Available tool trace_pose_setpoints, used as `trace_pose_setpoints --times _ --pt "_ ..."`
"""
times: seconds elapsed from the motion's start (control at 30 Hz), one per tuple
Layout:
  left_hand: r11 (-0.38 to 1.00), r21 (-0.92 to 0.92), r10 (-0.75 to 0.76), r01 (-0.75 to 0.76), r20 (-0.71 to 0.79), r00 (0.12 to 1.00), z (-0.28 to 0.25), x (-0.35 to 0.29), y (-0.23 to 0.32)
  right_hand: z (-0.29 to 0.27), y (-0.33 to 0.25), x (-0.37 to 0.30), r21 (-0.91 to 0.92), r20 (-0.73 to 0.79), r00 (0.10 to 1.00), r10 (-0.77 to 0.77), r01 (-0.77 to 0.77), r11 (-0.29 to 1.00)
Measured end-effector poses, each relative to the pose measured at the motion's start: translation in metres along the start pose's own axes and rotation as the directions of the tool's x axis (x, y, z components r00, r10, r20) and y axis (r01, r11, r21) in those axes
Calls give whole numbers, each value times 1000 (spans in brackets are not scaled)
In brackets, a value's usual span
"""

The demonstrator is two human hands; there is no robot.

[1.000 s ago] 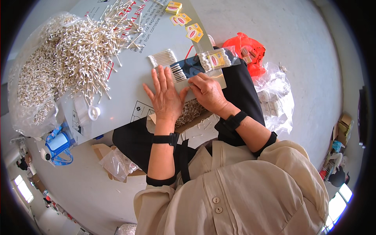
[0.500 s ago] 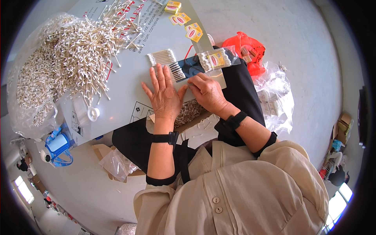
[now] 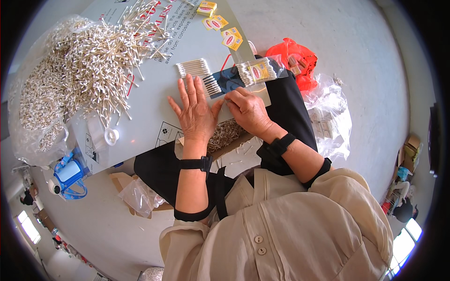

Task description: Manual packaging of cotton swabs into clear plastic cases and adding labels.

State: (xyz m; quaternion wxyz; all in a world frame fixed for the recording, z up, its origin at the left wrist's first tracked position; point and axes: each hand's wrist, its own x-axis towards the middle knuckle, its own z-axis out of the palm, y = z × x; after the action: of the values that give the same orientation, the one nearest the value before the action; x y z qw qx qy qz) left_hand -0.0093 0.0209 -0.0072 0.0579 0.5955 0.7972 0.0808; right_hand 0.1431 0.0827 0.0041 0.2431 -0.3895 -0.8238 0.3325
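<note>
Working at a smooth grey tabletop (image 3: 157, 100), a person in a beige shirt (image 3: 290, 215) is seen in the head view, from above. One bunch (image 3: 248, 75) of swabs looks nearly packed: it lies at the tabletop's right edge with a yellow card on it, in a clear, crinkled sleeve (image 3: 281, 70). Two rows seem only part done, with no card on either: an upper row (image 3: 193, 68), and a lower row (image 3: 213, 85) at the left end of a shiny dark-blue strip (image 3: 229, 80). Much appears left: a huge, bristling heap (image 3: 105, 61) of loose swabs spills from a clear bag (image 3: 33, 140) at the left, and flat yellow cards (image 3: 231, 39) wait at the far edge.

Of the hands, the left hand (image 3: 196, 117) is flat and spread, gripping nothing, fingertips just beside the rows. The right hand (image 3: 251, 110) is curled, thumb and fingers drawn together below the strip; whether it pinches anything cannot be told.

The swabs are thin, straight, pale sticks with soft white tips. More fill a carton (image 3: 227, 136) below the tabletop. A limp, glossy red bag (image 3: 290, 51) lies beyond the person's dark-clothed knee.
</note>
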Motion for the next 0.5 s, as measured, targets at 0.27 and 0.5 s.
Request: trace_pose_setpoints --times 0.27,0.5 --pt "1000 -5 -2 3 11 1000 -3 -4 2 0 0 0 9 -4 1000 4 -4 1000" --pt "1000 -25 4 -3 25 1000 -5 -9 2 0 0 1 18 -8 1000 7 -7 1000"
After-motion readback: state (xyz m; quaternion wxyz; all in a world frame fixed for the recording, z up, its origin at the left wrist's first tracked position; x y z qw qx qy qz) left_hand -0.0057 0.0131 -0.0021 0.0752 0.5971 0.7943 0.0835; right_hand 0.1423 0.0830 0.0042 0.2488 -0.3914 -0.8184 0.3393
